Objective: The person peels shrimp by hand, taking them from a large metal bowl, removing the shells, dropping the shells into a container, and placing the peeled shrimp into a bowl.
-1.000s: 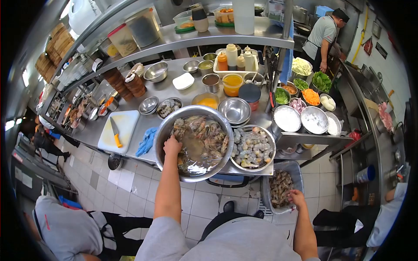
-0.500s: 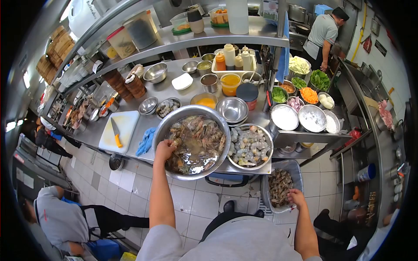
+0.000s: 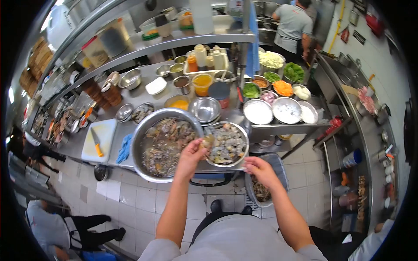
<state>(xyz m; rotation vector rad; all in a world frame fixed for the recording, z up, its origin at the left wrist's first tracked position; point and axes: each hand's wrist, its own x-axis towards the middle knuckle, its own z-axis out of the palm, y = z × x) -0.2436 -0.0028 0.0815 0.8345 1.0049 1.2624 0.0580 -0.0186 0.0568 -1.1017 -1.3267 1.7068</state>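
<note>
My left hand (image 3: 191,157) is closed on a shrimp (image 3: 208,141), held up between the large steel bowl and the smaller bowl. Unpeeled shrimp sit in murky water inside the large steel bowl (image 3: 138,162), left of that hand. Grey peeled shrimp (image 3: 227,145) fill the smaller bowl (image 3: 246,135) to its right. My right hand (image 3: 262,171) is raised near this bowl's lower right edge, thumb and fingers pinched together; whether anything is between them cannot be seen. Beneath it stands a grey bin (image 3: 281,172) with shrimp shells inside, partly hidden by my right hand and forearm.
A cutting board (image 3: 109,130) with a knife (image 3: 96,141) and a blue cloth (image 3: 125,148) lie left on the counter. Bowls of white powder (image 3: 257,112) stand at right. Co-workers are at the back right (image 3: 291,26) and lower left (image 3: 48,226).
My left hand has come out of the large bowl with a shrimp and moved right. My right hand has risen from the bin towards the peeled shrimp bowl. The view has shifted right.
</note>
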